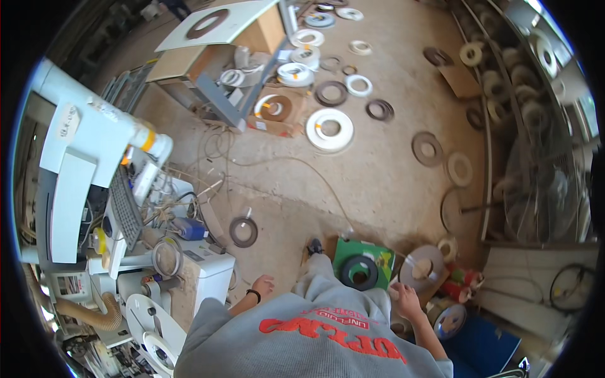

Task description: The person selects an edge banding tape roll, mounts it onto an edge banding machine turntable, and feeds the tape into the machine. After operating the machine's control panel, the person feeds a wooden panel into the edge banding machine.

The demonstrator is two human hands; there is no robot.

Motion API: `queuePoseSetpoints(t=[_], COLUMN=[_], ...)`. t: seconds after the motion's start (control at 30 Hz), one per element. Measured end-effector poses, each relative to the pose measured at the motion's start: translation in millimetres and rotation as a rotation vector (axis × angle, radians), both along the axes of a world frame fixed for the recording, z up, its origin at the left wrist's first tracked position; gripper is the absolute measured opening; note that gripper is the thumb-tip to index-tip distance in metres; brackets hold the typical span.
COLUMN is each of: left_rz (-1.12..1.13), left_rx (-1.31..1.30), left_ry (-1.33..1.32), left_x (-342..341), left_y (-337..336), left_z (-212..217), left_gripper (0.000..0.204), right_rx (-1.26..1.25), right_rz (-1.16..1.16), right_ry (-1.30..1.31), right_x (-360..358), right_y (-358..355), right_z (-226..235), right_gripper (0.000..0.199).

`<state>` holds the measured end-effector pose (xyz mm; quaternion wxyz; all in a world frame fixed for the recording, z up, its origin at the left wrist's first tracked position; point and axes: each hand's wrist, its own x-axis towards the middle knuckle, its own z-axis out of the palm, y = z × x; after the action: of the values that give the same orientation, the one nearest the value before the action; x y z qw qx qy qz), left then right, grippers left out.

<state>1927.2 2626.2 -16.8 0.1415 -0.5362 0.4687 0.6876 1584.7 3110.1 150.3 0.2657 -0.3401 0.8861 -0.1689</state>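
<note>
My left hand [262, 286], with a dark band at the wrist, hangs over the floor beside a white machine cabinet [211, 280]. Its fingers are loosely stretched and nothing shows in them. On the other side, my right hand [404, 298] hangs with slightly bent fingers, holding nothing that I can see. In the picture it is just below a greyish-brown coil of flat strip [416, 255]; whether they touch I cannot tell. Left of that coil, a black coil [350, 267] lies on a green carton [342, 249], in front of my legs.
White, brown and black coils lie about the floor, among them a large white one [345, 131]. A bench [220, 94] and an open carton [293, 129] stand ahead left. A cable [315, 174] crosses the floor. Left are a keyboard [125, 205] and machinery; right, a coil rack [482, 126].
</note>
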Motion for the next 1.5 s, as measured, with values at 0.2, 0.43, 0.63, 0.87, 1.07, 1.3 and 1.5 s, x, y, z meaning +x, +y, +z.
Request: queuePoseSetpoints(t=[0.2, 0.43, 0.63, 0.87, 1.07, 1.3, 1.5], left_rz=[0.175, 0.229, 0.198, 0.114, 0.37, 0.106, -0.395], left_rx=[-0.013, -0.108, -0.254, -0.442, -1.118, -1.514, -1.643], left_ry=[0.115, 0.092, 0.11, 0.269, 0.298, 0.153, -0.054], left_x=[-36, -176, -337, -475, -548, -599, -641], left_y=[-112, -220, -339, -512, -698, -952, -1160], left_z=[10, 22, 33, 71, 130, 185, 168], left_gripper=[0.033, 0.03, 0.028, 0.029, 0.027, 0.044, 0.064], right_rx=[0.009, -0.534, 0.016, 0.127, -0.494, -0.614, -0.355], right_rz=[0.082, 0.162, 0.187, 0.284, 0.511, 0.433, 0.601], right_ry=[-0.011, -0.085, -0.124, -0.037, 0.177, 0.522, 0.731], right_x=[-142, -255, -384, -512, -561, -592, -639], right_y=[-172, -262, -394, -712, -1037, -1326, -1527], right_z=[8, -88, -101, -44, 44, 80, 67], right_gripper=[0.04, 0.046, 0.055, 0.048, 0.049, 0.046, 0.075])
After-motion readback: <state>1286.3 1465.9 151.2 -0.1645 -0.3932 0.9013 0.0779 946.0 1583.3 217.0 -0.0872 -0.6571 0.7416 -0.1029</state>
